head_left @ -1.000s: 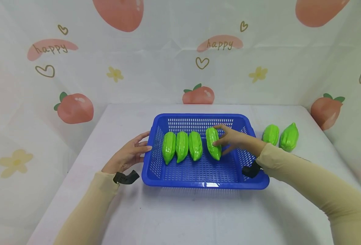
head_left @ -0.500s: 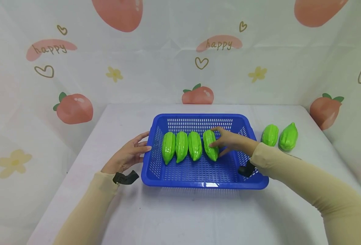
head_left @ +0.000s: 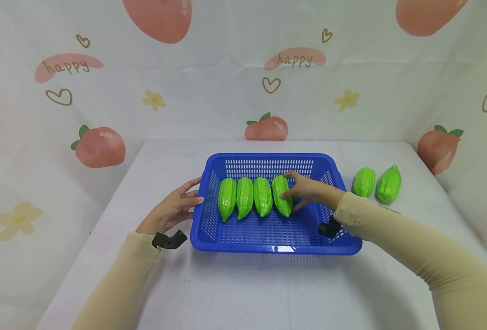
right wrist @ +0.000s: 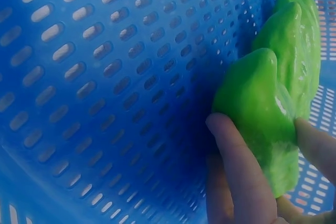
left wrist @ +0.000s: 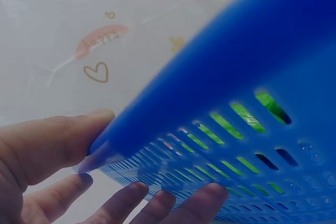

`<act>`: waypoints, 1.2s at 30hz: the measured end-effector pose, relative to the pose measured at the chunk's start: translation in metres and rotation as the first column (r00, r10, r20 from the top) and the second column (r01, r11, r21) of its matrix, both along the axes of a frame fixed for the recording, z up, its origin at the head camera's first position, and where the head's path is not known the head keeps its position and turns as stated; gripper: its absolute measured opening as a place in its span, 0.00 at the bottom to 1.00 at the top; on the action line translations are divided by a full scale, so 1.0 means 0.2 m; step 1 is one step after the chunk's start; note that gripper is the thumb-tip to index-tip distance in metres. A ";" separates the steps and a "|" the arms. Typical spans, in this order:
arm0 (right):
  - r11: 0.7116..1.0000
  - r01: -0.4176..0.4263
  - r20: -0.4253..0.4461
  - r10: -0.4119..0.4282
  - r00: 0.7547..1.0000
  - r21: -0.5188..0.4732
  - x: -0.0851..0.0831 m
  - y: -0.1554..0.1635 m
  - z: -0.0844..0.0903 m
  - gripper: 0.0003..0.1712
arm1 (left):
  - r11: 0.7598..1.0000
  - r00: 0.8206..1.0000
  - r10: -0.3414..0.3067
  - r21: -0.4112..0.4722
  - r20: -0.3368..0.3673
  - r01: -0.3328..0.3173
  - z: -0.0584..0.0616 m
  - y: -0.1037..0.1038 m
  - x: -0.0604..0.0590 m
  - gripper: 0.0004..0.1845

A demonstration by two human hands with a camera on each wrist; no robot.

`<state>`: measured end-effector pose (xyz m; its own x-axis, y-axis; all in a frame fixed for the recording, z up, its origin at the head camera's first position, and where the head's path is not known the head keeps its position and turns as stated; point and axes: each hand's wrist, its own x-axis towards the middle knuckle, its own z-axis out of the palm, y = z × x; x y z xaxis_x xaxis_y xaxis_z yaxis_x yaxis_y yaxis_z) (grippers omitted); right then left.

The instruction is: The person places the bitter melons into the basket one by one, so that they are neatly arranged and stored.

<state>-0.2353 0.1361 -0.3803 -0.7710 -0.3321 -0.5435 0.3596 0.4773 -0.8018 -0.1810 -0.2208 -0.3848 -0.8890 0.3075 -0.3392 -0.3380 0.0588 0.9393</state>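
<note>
A blue slotted basket [head_left: 276,243] stands mid-table with several glossy green toy gourds lying side by side in it. My right hand [head_left: 305,190] reaches into the basket and grips the rightmost gourd [head_left: 282,196], fingers over its top and thumb at its side; the right wrist view shows the same gourd [right wrist: 268,108] pinched against the basket floor [right wrist: 105,77]. My left hand [head_left: 177,206] rests with straight fingers against the basket's left wall [left wrist: 236,103], thumb on the rim.
Two more green gourds, one [head_left: 364,182] beside the other [head_left: 389,184], lie on the white table [head_left: 243,284] right of the basket. A printed strawberry backdrop closes the back and sides.
My right hand has slid the held gourd leftward, closing the gap to the three gourds lined up in the basket. The left hand has stayed put.
</note>
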 end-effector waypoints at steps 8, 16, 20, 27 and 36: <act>1.000 -0.022 0.002 0.022 1.000 0.012 0.00 0.00 0.00 0.47 | 1.000 1.000 -0.003 0.008 0.001 0.003 0.00 0.00 0.00 0.43; 0.999 -0.037 0.012 0.037 0.999 0.037 -0.01 0.01 0.00 0.44 | 1.000 1.000 -0.002 0.000 -0.004 0.002 0.00 0.00 0.00 0.43; 0.997 -0.052 0.008 0.052 0.999 0.050 -0.01 0.01 -0.01 0.44 | 1.000 1.000 -0.005 0.001 -0.002 0.005 0.00 0.00 0.00 0.43; 0.996 -0.071 -0.014 0.072 0.997 0.057 -0.01 0.00 -0.01 0.43 | 1.000 1.000 -0.006 -0.010 -0.003 0.006 0.00 0.00 0.00 0.43; 0.993 -0.076 -0.031 0.079 0.996 0.085 -0.01 0.01 -0.01 0.43 | 1.000 1.000 -0.011 0.000 -0.003 0.012 0.00 0.00 0.00 0.43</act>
